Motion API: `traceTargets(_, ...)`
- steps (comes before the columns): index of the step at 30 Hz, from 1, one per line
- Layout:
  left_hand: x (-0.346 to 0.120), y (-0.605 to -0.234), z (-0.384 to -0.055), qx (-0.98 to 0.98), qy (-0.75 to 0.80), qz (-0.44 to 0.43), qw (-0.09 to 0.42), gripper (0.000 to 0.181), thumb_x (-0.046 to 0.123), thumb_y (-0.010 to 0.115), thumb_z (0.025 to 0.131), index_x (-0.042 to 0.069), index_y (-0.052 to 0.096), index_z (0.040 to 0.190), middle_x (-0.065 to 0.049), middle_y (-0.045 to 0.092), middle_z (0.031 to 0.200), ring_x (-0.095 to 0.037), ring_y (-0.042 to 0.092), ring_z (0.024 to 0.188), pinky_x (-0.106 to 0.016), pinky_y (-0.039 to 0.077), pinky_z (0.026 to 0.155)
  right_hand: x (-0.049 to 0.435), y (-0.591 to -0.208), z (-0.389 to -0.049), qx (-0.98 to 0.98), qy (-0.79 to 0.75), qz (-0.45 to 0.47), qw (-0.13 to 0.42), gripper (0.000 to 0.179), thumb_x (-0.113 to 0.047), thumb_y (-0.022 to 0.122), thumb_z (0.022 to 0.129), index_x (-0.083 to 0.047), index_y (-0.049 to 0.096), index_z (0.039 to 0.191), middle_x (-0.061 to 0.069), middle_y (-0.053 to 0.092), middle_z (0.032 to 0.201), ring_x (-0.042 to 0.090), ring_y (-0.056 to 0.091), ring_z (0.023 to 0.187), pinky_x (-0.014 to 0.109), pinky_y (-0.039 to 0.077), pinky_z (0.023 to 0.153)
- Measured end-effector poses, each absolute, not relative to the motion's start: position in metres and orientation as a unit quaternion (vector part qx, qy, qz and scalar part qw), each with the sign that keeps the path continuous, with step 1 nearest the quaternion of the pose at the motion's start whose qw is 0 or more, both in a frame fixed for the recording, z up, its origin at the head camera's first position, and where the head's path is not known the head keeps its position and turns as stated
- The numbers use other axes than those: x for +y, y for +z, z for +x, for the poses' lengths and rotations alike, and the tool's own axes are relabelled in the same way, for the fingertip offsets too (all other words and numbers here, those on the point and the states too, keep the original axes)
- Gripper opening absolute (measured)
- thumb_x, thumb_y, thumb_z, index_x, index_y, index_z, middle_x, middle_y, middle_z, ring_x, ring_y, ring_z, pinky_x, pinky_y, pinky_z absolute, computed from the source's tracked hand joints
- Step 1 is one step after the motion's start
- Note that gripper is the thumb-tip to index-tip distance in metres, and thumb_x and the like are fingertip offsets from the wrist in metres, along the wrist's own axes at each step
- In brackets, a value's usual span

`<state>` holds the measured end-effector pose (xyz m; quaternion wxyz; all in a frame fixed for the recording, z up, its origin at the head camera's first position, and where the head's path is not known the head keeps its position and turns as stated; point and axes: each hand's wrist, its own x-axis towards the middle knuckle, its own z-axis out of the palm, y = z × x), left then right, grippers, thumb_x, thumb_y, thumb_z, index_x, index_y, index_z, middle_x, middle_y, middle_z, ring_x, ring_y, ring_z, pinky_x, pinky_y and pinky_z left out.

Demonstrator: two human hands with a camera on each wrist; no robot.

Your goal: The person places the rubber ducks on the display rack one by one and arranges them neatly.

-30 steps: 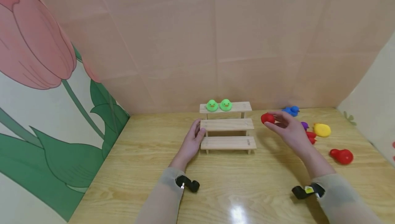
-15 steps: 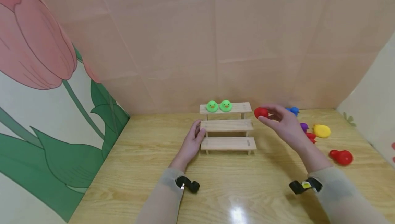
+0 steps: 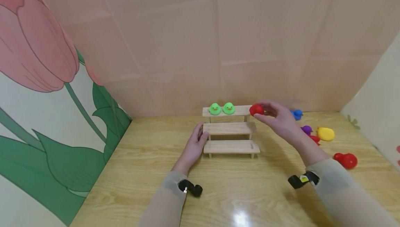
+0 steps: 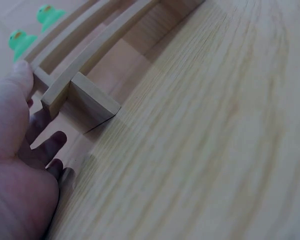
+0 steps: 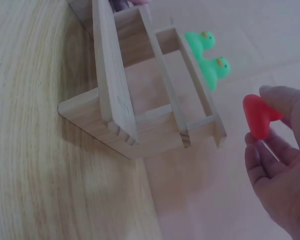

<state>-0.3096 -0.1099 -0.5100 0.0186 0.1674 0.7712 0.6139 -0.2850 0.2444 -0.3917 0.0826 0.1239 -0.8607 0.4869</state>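
A three-step wooden stand [image 3: 229, 146] stands on the table, with two green toy ducks [image 3: 222, 108] side by side on the left of its top step. My left hand [image 3: 191, 148] grips the stand's left side; the left wrist view shows the thumb [image 4: 23, 75] at the end of a step and the other fingers lower down, partly behind the wood. Thumb and fingers of my right hand [image 3: 281, 121] pinch a red toy duck [image 3: 256, 110]. In the right wrist view this red duck [image 5: 258, 117] is held in the air, apart from the top step.
Right of the stand lie a blue duck [image 3: 298, 114], a purple duck [image 3: 306, 130], a yellow toy [image 3: 326, 134] and a red toy [image 3: 315, 139]. Nearer on the right is another red toy [image 3: 346, 160]. A pinkish sheet [image 3: 175, 64] rises behind the table.
My right hand has carried the red duck left and slightly up, to the right end of the top step in the head view. The left hand stays at the stand.
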Motion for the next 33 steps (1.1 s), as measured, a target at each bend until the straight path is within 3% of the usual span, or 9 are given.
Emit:
traceTargets(9, -0.109, -0.511, -0.31, 0.773, 0.614, 0.162, 0.02, 0.066, 0.055, 0.051, 0.116, 0.033, 0.03, 0.174, -0.007, 0.045, 0.172, -0.024, 0.045, 0.156, -0.05, 0.037, 0.128, 0.24, -0.388, -0.296, -0.863, 0.485, 0.122, 0.077, 0.063, -0.043, 0.079, 0.105, -0.012, 0.056, 0.154, 0.014, 0.063, 0.149, 0.04, 0.06, 0.139, 0.013, 0.053, 0.091)
traceTargets(13, -0.11, -0.51, -0.31, 0.77, 0.617, 0.162, 0.02, 0.065, 0.054, 0.051, 0.116, 0.032, 0.03, 0.174, -0.008, 0.045, 0.172, -0.025, 0.045, 0.156, -0.05, 0.036, 0.128, 0.238, -0.387, -0.3, -0.864, 0.484, 0.122, 0.072, 0.062, -0.043, 0.08, 0.104, -0.011, 0.057, 0.153, 0.013, 0.063, 0.149, 0.039, 0.058, 0.142, 0.034, 0.057, 0.105)
traceTargets(16, -0.11, -0.51, -0.311, 0.768, 0.619, 0.163, 0.02, 0.065, 0.053, 0.052, 0.116, 0.032, 0.03, 0.174, -0.008, 0.044, 0.172, -0.025, 0.044, 0.156, -0.051, 0.035, 0.128, 0.236, -0.385, -0.304, -0.861, 0.486, 0.13, 0.067, 0.061, -0.041, 0.08, 0.104, -0.01, 0.057, 0.151, 0.013, 0.063, 0.149, 0.04, 0.056, 0.145, 0.055, 0.053, 0.113)
traceTargets(18, -0.11, -0.51, -0.311, 0.769, 0.617, 0.162, 0.02, 0.065, 0.053, 0.052, 0.116, 0.032, 0.03, 0.174, -0.008, 0.044, 0.172, -0.024, 0.044, 0.156, -0.05, 0.036, 0.128, 0.234, -0.385, -0.308, -0.859, 0.489, 0.139, 0.066, 0.059, -0.039, 0.081, 0.105, -0.009, 0.058, 0.149, 0.014, 0.063, 0.148, 0.042, 0.055, 0.146, 0.062, 0.05, 0.115)
traceTargets(33, -0.108, -0.508, -0.307, 0.765, 0.621, 0.169, 0.018, 0.064, 0.049, 0.051, 0.117, 0.029, 0.029, 0.175, -0.009, 0.046, 0.171, -0.025, 0.048, 0.154, -0.05, 0.039, 0.126, 0.226, -0.389, -0.327, -0.853, 0.49, 0.175, 0.044, 0.052, -0.025, 0.08, 0.106, -0.005, 0.058, 0.148, 0.018, 0.061, 0.15, 0.045, 0.05, 0.151, 0.063, 0.045, 0.119)
